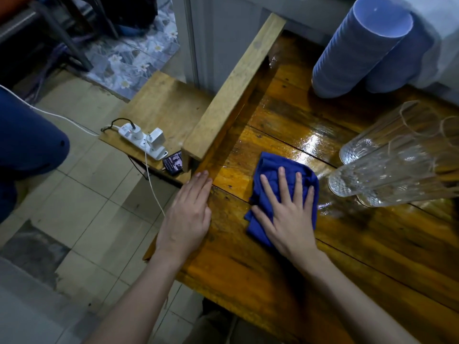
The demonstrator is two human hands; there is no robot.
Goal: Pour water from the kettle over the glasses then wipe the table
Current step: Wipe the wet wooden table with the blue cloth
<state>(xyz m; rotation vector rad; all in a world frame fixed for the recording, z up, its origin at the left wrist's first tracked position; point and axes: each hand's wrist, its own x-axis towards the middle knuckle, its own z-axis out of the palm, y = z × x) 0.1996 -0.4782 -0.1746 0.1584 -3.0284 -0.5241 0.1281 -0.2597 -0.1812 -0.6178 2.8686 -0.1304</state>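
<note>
A blue cloth (267, 170) lies crumpled on the wet wooden table (285, 266). My right hand (285, 214) presses flat on the cloth with its fingers spread. My left hand (190, 214) rests flat on the table's left edge, fingers straight and together. Three clear cut glasses (387, 157) stand at the right, just beyond the cloth. Water shines on the boards between the cloth and the glasses. No kettle shows in the view.
Stacks of blue plastic cups (360, 50) stand at the back right. A raised wooden beam (236, 88) runs along the table's left side. A lower shelf (161, 105) carries a white power strip (141, 140) and a small dark box (173, 164). Tiled floor lies at left.
</note>
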